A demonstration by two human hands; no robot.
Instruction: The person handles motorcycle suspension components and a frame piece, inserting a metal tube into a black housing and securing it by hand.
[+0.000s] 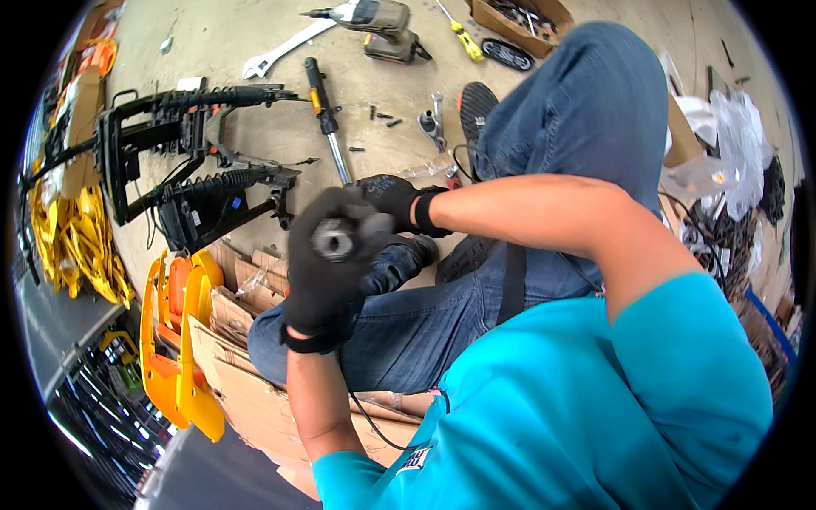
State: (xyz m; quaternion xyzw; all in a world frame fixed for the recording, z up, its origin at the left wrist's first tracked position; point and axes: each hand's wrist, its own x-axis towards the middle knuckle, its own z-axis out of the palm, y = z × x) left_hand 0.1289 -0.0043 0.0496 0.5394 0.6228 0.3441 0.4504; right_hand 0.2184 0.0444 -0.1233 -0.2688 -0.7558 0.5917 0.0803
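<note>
My left hand (321, 289), in a black glove, is closed around a round grey metal piece (332, 240) with a dark hole in its middle. It looks like a socket, but motion blurs it. Just behind, my right hand (389, 200), also gloved in black, is curled, its fingertips partly covered by the left. A long tool (328, 115) with a black and orange handle and a chrome shaft slants down to the right hand, where the shaft's lower end disappears. Whether the round piece is joined to the shaft is hidden.
A black metal frame with springs (183, 153) lies left. Beyond are an adjustable wrench (285, 49), a cordless impact driver (378, 25), a yellow screwdriver (463, 38), ratchet wrenches (432, 123) and several bolts (385, 116). Yellow panels (183, 365) and cardboard (246, 382) sit by my left leg.
</note>
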